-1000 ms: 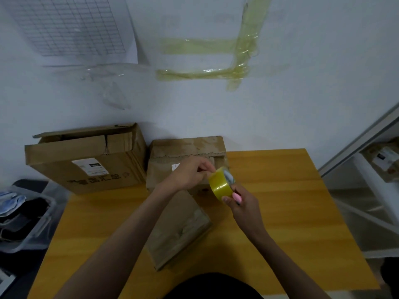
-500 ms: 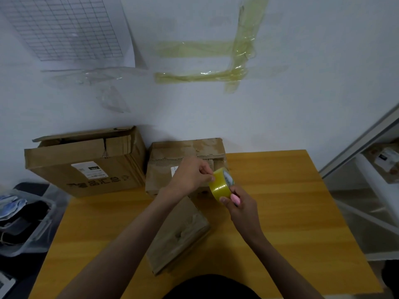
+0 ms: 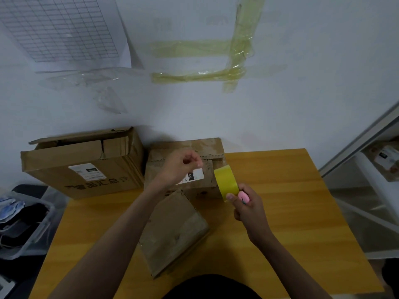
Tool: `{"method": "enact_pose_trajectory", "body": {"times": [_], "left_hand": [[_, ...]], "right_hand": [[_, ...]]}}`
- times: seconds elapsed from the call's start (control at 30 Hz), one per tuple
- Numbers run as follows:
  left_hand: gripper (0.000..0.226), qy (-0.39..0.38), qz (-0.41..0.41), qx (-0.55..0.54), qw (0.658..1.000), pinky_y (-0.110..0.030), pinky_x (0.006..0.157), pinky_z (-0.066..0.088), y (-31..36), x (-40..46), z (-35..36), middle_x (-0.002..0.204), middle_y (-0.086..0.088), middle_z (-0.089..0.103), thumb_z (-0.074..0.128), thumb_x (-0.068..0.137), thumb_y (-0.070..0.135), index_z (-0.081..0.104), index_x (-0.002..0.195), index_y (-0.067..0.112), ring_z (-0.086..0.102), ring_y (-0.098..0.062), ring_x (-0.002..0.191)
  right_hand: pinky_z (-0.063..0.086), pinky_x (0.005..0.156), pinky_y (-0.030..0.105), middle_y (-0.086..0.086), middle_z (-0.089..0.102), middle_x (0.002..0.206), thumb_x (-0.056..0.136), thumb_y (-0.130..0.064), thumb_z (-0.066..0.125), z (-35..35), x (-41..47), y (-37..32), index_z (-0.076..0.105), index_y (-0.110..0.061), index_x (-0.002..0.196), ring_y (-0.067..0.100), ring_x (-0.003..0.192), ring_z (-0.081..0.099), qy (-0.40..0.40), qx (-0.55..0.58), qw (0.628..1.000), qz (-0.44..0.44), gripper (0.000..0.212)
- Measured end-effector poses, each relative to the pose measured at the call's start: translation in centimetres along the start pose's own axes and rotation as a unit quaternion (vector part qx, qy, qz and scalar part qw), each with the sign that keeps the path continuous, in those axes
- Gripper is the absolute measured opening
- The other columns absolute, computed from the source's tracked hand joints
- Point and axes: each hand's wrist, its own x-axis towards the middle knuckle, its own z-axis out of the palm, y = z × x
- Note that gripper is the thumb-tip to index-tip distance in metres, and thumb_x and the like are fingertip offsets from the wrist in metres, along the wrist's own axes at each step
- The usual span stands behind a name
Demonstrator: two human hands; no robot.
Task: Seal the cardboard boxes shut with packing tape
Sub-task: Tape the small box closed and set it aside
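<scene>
My right hand grips a yellow tape roll together with a small pink tool, above the wooden table. My left hand hovers to the left of the roll with thumb and fingertips pinched together, seemingly on the roll's free end; the strip itself is too faint to see. Behind both hands a worn cardboard box with a white label stands against the wall. A flat brown box lies on the table under my left forearm.
A large cardboard box with loose top flaps stands at the back left, touching the worn box. A grey plastic bin sits beside the table's left edge. White shelving stands to the right. Old tape strips hang on the wall.
My left hand has drawn away from the roll, up and to the left, uncovering the white label. My right hand with the roll shifted slightly right.
</scene>
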Motion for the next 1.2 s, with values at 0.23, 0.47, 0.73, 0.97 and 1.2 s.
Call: {"method": "enact_pose_trajectory", "body": {"times": [0.23, 0.47, 0.73, 0.97, 1.2], "left_hand": [[0.003, -0.179, 0.11, 0.054, 0.976, -0.019, 0.068, 0.046, 3.3, 0.0, -0.1, 0.084, 0.003, 0.073, 0.078, 0.087, 0.014, 0.076, 0.087, 0.016, 0.062, -0.007, 0.076], [0.021, -0.158, 0.073, 0.125, 0.977, -0.024, 0.064, 0.043, 3.0, 0.5, 1.3, 0.08, 0.0, 0.07, 0.082, 0.082, 0.017, 0.065, 0.078, 0.029, 0.058, -0.006, 0.073], [0.023, -0.194, 0.031, 0.058, 0.979, -0.035, 0.071, 0.051, 4.1, -0.6, 0.0, 0.081, 0.004, 0.074, 0.083, 0.083, 0.019, 0.063, 0.095, 0.022, 0.066, -0.01, 0.077], [0.005, -0.21, 0.06, 0.089, 0.972, -0.03, 0.074, 0.054, 4.9, -1.1, -0.1, 0.083, 0.01, 0.075, 0.076, 0.09, 0.021, 0.079, 0.088, 0.025, 0.068, -0.009, 0.081], [0.025, -0.116, 0.018, 0.124, 0.985, -0.02, 0.06, 0.045, 4.4, -0.3, 0.8, 0.074, 0.01, 0.068, 0.09, 0.073, 0.018, 0.067, 0.077, 0.023, 0.061, -0.003, 0.069]], "right_hand": [[0.036, 0.049, 0.022, -0.012, 0.053, 0.064, 0.09, -0.001, 0.068, 0.1, -0.1, 0.1, 0.062, -0.014, 0.085, 0.006, 0.053, 0.043, -0.011, -0.08, 0.996, -0.044, 0.015], [0.037, 0.055, 0.018, -0.008, 0.06, 0.072, 0.083, -0.022, 0.067, 0.6, -0.5, -0.2, 0.064, -0.017, 0.087, 0.009, 0.061, 0.051, -0.021, -0.152, 0.982, -0.11, 0.007], [0.037, 0.054, 0.016, -0.013, 0.058, 0.071, 0.084, -0.022, 0.068, 0.6, -0.8, -0.2, 0.063, -0.017, 0.087, 0.007, 0.061, 0.05, -0.033, -0.161, 0.979, -0.124, 0.007], [0.04, 0.053, 0.024, -0.009, 0.061, 0.076, 0.082, -0.034, 0.066, 0.3, -0.8, -0.4, 0.065, -0.017, 0.092, 0.008, 0.064, 0.052, -0.026, -0.156, 0.98, -0.123, 0.019], [0.037, 0.056, 0.016, -0.008, 0.06, 0.075, 0.085, -0.019, 0.066, 0.6, -1.4, -0.5, 0.064, -0.016, 0.087, 0.005, 0.065, 0.052, -0.04, -0.17, 0.973, -0.15, 0.004]]}}
